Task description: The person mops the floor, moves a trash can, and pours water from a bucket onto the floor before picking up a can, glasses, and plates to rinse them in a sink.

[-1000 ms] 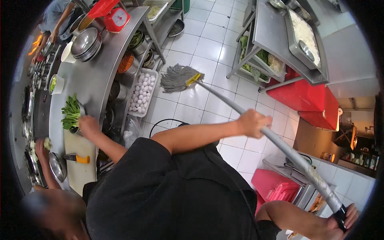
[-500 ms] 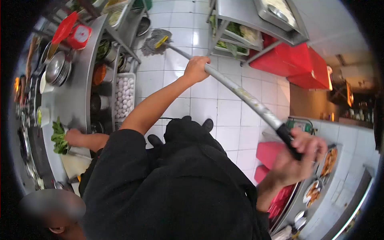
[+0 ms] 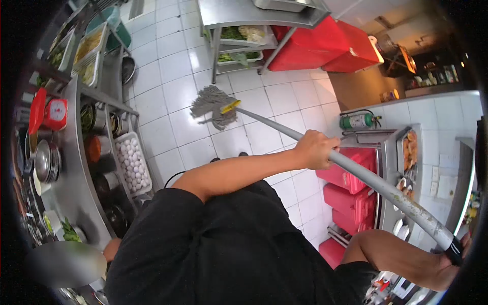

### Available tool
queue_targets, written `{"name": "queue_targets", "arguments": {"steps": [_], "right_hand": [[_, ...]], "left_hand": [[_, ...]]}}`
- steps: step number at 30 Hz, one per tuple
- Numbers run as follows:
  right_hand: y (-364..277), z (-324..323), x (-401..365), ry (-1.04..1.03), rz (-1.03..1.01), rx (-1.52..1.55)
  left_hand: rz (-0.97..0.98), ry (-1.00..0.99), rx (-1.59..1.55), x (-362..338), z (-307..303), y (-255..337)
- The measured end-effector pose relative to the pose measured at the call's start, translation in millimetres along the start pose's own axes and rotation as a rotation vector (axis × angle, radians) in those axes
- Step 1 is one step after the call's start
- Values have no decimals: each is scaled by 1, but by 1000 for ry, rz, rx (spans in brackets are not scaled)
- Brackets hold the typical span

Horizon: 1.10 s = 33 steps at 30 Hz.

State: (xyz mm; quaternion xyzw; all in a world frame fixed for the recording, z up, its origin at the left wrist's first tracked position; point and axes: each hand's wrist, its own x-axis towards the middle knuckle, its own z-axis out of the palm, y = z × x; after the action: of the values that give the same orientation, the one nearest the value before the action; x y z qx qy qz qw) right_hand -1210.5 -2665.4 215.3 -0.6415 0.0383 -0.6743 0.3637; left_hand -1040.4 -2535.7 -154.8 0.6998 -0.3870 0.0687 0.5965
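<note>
A long grey mop handle point(image 3: 401, 198) runs diagonally from the mop head to the right edge of the view. My left hand point(image 3: 316, 149) is wrapped round its middle. At the upper end, by the black grip point(image 3: 454, 250), my right hand point(image 3: 452, 262) holds the handle, its fingers partly lost at the dark image edge. The grey string mop head point(image 3: 216, 107), with a yellow clamp point(image 3: 231, 106), lies spread on the white tiled floor point(image 3: 178, 96).
On the left stands a steel counter point(image 3: 76, 147) with bowls, a red scale point(image 3: 55, 113) and an egg tray point(image 3: 133, 165) below. A co-worker's hand point(image 3: 112, 249) is beside it. Ahead are a steel table point(image 3: 229, 12) and red containers point(image 3: 310, 48); red bins point(image 3: 351, 203) stand right.
The mop head has moved from near the left shelves toward the middle of the floor. Both hands have shifted right with the handle, and the view has turned.
</note>
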Motion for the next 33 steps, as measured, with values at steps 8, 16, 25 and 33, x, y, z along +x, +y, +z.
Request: {"name": "queue_targets", "arguments": {"steps": [8,16,25,33], "right_hand": [[10,29,-72,6,-52,105],[30,23,-48,-104,-75,42],[25,64,25,-125,196,450],[131,64,-34,-446,453,1075]], "left_hand": [[-36,-291,-99,57,52,-75],[-47,-135,-118,60,64,-74],[-229,-123,-30,-2,-20,17],[-424,21,256,-110,-109,-28]]}}
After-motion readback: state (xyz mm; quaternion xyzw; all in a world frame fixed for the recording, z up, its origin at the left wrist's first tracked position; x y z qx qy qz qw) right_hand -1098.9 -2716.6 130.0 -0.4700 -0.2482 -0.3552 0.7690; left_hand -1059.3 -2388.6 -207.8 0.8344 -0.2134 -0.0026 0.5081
